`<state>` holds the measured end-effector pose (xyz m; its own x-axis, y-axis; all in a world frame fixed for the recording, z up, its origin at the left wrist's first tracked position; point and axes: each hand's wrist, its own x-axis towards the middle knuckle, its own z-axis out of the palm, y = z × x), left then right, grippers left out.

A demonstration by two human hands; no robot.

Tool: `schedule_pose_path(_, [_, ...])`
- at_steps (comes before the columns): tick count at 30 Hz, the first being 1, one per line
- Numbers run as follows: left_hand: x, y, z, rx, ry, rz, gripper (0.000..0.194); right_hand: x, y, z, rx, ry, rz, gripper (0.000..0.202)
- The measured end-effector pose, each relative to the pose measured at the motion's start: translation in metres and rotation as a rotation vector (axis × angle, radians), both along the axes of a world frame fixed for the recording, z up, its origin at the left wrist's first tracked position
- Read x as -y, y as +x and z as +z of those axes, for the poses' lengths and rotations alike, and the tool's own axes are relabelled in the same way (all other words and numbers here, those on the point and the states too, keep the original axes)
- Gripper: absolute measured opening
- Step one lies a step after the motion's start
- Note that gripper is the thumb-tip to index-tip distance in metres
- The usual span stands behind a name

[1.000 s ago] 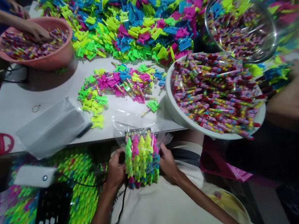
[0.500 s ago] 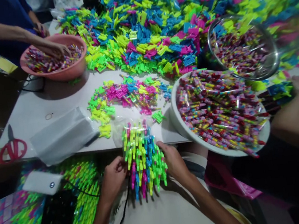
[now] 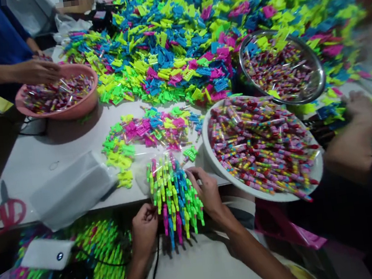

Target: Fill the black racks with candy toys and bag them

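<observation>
A clear plastic bag [image 3: 175, 198], packed with rows of yellow, green, blue and pink plastic pieces, hangs over the table's front edge. At its left side, my left hand [image 3: 145, 229] is closed, fingertips pinching the bag's edge. My right hand [image 3: 207, 190] grips the right side near the top, thumb and fingers bent against the plastic. The bag's upper part lies on the table beside a small pile of coloured pieces with short sticks [image 3: 157, 127]. A single green piece [image 3: 190, 153] lies just above my right hand.
A white basin [image 3: 210, 154] of wrapped sticks stands to the right, a steel bowl [image 3: 321, 71] behind it. A co-worker's hand [image 3: 38, 71] is over a pink basin [image 3: 75, 109]. Left are a stack of clear bags [image 3: 72, 186] and red scissors [image 3: 7, 215]. Another person's arm [image 3: 354, 140] reaches in from the right.
The view has shifted slightly. My right hand has moved a little higher on the bag, its fingers now more bent. The co-worker's hand has lifted from the sticks in the pink basin.
</observation>
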<state>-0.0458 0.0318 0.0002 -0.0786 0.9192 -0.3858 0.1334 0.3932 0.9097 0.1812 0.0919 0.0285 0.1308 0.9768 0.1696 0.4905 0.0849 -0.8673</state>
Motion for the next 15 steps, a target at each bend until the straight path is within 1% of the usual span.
schedule_pose_path(2, [-0.017, 0.001, 0.003, -0.131, 0.067, -0.045, 0.022, -0.019, 0.0, 0.003, 0.013, 0.071, 0.02, 0.023])
schedule_pose_path(4, [-0.034, -0.001, 0.008, -0.3, 0.17, -0.104, 0.021, -0.033, 0.0, 0.005, 0.015, 0.111, 0.046, 0.023])
schedule_pose_path(7, [-0.052, -0.008, 0.018, -0.481, 0.351, -0.133, 0.02, -0.044, 0.004, 0.008, 0.021, 0.145, 0.099, 0.019])
schedule_pose_path(9, [-0.057, -0.014, 0.023, -0.546, 0.453, -0.159, 0.014, -0.045, 0.008, 0.01, 0.042, 0.185, 0.127, 0.018])
schedule_pose_path(11, [-0.058, -0.018, 0.026, -0.596, 0.541, -0.208, 0.008, -0.044, 0.012, 0.013, 0.074, 0.209, 0.158, 0.017])
schedule_pose_path(13, [-0.057, -0.022, 0.028, -0.646, 0.618, -0.253, 0.006, -0.043, 0.015, 0.015, 0.068, 0.189, 0.198, 0.018])
schedule_pose_path(15, [-0.056, -0.024, 0.031, -0.676, 0.678, -0.265, 0.003, -0.043, 0.017, 0.016, 0.002, 0.137, 0.23, 0.022])
